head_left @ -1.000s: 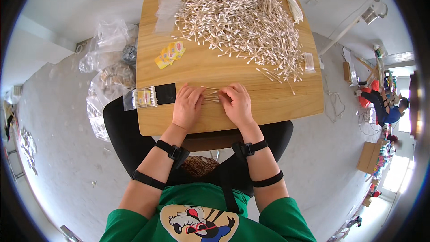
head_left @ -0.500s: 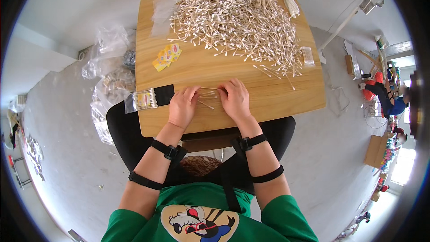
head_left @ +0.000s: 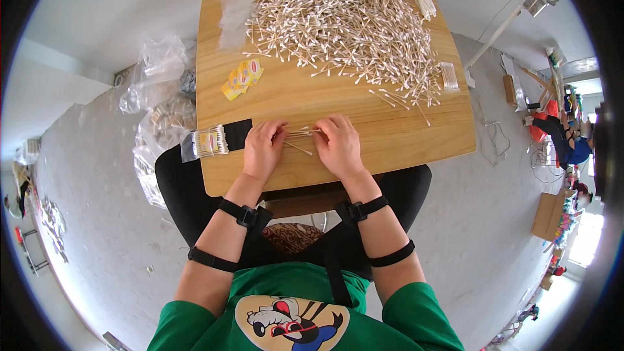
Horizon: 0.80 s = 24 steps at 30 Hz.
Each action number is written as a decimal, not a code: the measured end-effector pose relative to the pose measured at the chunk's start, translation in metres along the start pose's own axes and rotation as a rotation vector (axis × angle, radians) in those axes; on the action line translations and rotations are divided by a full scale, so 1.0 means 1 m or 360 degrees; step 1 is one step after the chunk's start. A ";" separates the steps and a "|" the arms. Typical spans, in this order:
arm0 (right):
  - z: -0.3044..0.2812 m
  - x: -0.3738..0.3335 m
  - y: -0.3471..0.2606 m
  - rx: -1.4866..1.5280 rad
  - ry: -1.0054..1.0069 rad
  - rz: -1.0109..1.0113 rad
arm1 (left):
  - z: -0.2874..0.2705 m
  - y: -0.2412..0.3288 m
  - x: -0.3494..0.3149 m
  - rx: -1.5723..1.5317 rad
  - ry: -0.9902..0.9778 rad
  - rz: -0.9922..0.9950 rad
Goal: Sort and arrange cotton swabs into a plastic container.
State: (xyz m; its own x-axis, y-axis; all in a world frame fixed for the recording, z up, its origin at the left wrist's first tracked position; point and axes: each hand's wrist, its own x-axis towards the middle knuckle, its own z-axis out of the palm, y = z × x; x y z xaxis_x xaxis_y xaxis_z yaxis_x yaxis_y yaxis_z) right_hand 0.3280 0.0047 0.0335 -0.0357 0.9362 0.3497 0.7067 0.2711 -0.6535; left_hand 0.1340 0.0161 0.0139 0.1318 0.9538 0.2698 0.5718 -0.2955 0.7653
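Note:
Close to the table's near edge, my left hand (head_left: 263,148) and my right hand (head_left: 340,145) face each other with fingers pinched. A few thin cotton swabs (head_left: 300,133) lie crosswise between them, their ends at my fingertips; the fingers partly cover them. One more swab (head_left: 298,148) slants just below, by my left fingers. Left of my left hand is a clear packet of cotton swabs (head_left: 209,141) with a yellow label, next to a flat black strip (head_left: 239,135). A large heap of loose cotton swabs (head_left: 344,23) covers the far part of the table.
Yellow cards (head_left: 243,78) and clear plastic bags (head_left: 235,19) lie left of the heap on the wooden table (head_left: 403,140). A small swab bundle (head_left: 448,76) sits near the right edge. Big plastic sacks (head_left: 162,117) stand on the floor at left. People work far right.
The swab held up between my fingertips has come down alongside the others. My left fingers have shifted slightly; the hands stay in almost the same place.

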 end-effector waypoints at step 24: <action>-0.014 -0.011 0.011 0.0055 -0.0179 0.0004 | 0.004 -0.004 0.047 0.0029 -0.0240 0.0238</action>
State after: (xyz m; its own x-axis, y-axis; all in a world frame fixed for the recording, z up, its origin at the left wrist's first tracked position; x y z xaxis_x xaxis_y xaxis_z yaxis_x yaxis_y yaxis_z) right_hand 0.3460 -0.0052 0.0315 -0.1141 0.9556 0.2718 0.6820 0.2743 -0.6779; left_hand 0.1408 0.0620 0.0215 0.3349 0.8972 0.2880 0.5514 -0.4344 0.7122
